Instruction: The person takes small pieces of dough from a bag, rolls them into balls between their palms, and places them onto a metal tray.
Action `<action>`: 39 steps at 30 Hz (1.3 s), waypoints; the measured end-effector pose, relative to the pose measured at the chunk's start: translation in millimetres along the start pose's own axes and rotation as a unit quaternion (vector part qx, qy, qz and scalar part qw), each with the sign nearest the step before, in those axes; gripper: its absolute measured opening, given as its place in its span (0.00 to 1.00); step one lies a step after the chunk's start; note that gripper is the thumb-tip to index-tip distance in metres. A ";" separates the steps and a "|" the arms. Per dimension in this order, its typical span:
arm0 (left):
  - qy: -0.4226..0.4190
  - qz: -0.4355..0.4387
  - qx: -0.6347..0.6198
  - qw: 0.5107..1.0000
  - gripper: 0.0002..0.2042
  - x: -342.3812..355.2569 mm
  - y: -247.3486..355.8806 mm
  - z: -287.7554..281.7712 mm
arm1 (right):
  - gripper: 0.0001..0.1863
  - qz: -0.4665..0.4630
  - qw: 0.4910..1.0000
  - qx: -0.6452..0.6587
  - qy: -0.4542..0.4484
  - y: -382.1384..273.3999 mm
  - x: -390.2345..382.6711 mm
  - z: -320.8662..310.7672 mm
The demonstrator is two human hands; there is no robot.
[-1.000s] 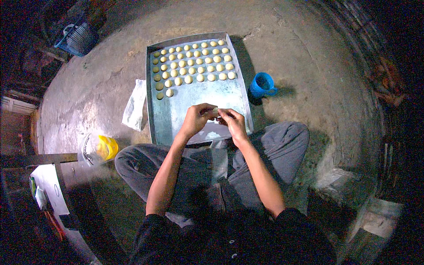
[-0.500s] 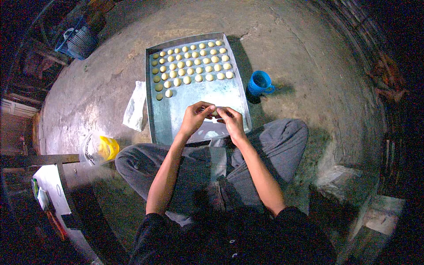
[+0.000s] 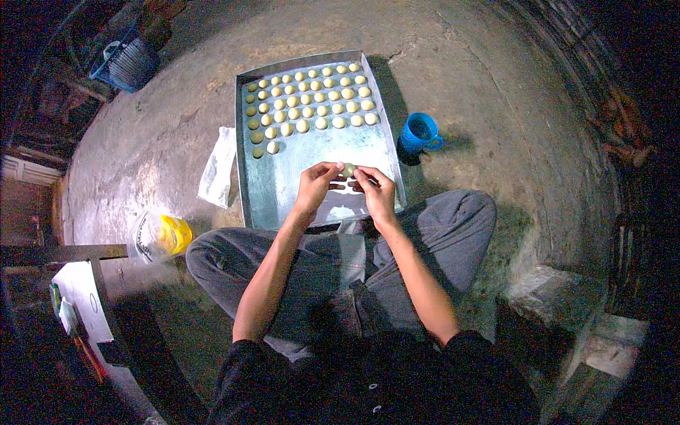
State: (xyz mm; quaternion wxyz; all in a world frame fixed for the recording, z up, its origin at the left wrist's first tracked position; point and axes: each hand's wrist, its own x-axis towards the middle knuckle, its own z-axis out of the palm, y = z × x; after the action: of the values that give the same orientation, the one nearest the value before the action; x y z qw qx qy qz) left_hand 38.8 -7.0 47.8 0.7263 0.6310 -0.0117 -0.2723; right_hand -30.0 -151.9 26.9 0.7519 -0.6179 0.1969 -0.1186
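Observation:
Between the fingertips of my left hand and my right hand is a small pale dough ball, pinched from both sides. Both hands are closed on it above the near part of a shallow metal tray. Rows of round, pale yellow dough balls fill the tray's far half. The nearest row holds just two of them, at its left end. Bare metal shows between that row and my hands.
A blue mug stands on the concrete floor right of the tray. At its left lie a white plastic sheet and a clear bag with a yellow part. A blue basket sits far left. My crossed legs flank the tray's near edge.
My fingers have spread a little, and the dough ball between the fingertips shows more plainly now. Both hands have shifted slightly; the tray's rows look the same.

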 end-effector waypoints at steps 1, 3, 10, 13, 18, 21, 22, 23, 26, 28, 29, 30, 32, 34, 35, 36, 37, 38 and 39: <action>0.001 -0.006 0.005 1.000 0.17 0.5 -0.4 -0.7 | 0.14 0.002 1.000 0.007 0.002 0.5 -0.2 0.6; -0.001 -0.003 -0.011 1.000 0.16 -0.6 -1.5 -0.9 | 0.15 0.008 1.000 0.022 0.006 1.1 -0.9 1.9; -0.009 0.005 -0.029 1.000 0.14 0.2 -4.5 2.2 | 0.16 -0.099 0.991 -0.095 -0.006 2.7 -1.5 2.1; -0.020 -0.004 0.016 1.000 0.17 2.1 -6.2 3.2 | 0.16 -0.104 0.988 -0.117 0.007 4.1 1.8 -1.6; -0.010 -0.013 -0.051 0.999 0.32 3.4 -2.7 -0.8 | 0.15 -0.031 0.995 -0.051 -0.082 -16.9 -5.1 -0.6; -0.113 -0.060 -0.252 0.959 0.39 -5.2 10.1 10.0 | 0.15 -0.105 0.977 -0.131 -0.131 -29.2 -19.1 9.7; -0.161 -0.075 -0.326 0.929 0.40 -8.6 12.1 15.2 | 0.14 -0.164 0.961 -0.185 -0.124 -32.4 -24.7 15.4; -0.206 -0.070 -0.353 0.910 0.40 -7.2 4.5 17.7 | 0.14 -0.205 0.944 -0.236 -0.109 -37.6 -30.8 15.6; -0.198 -0.038 -0.410 0.890 0.39 -23.3 22.4 21.3 | 0.13 -0.291 0.875 -0.372 -0.105 -89.8 -43.3 24.4; -0.179 -0.036 -0.453 0.873 0.38 -29.9 38.1 26.8 | 0.14 -0.341 0.856 -0.380 -0.080 -111.4 -38.7 22.3; -0.169 -0.035 -0.475 0.863 0.38 -33.1 45.0 29.4 | 0.14 -0.370 0.845 -0.382 -0.061 -121.9 -34.8 21.9; -0.172 -0.041 -0.486 0.856 0.38 -36.7 50.0 30.6 | 0.13 -0.400 0.833 -0.380 -0.043 -131.2 -30.3 23.3; -0.183 -0.049 -0.511 0.839 0.39 -44.0 58.5 34.6 | 0.14 -0.438 0.808 -0.394 -0.022 -158.4 -23.1 33.2; -0.135 -0.062 -0.498 0.855 0.38 -56.1 65.8 45.1 | 0.17 -0.476 0.775 -0.415 -0.020 -171.3 -15.1 42.7; -0.110 -0.069 -0.490 0.862 0.37 -62.0 67.6 49.1 | 0.19 -0.480 0.765 -0.428 -0.032 -166.0 -9.5 52.6; -0.081 -0.074 -0.483 0.869 0.37 -66.5 68.4 49.5 | 0.21 -0.486 0.755 -0.437 -0.048 -153.7 -5.6 66.1; -0.107 -0.008 -0.511 0.853 0.37 -57.0 49.5 47.3 | 0.21 -0.465 0.761 -0.445 -0.082 -136.1 -5.5 79.4; -0.115 0.010 -0.531 0.839 0.37 -54.4 44.3 48.8 | 0.22 -0.442 0.765 -0.455 -0.111 -114.5 -2.3 84.5; -0.120 0.028 -0.549 0.827 0.37 -53.3 41.0 48.7 | 0.20 -0.430 0.779 -0.435 -0.138 -94.9 4.8 86.0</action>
State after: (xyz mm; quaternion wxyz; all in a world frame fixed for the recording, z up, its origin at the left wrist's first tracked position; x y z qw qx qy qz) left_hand -8.5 -27.2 113.0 0.9532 0.0898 0.0349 -0.2865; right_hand 18.6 -97.9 132.5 0.2925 -0.9096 -0.1643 -0.2450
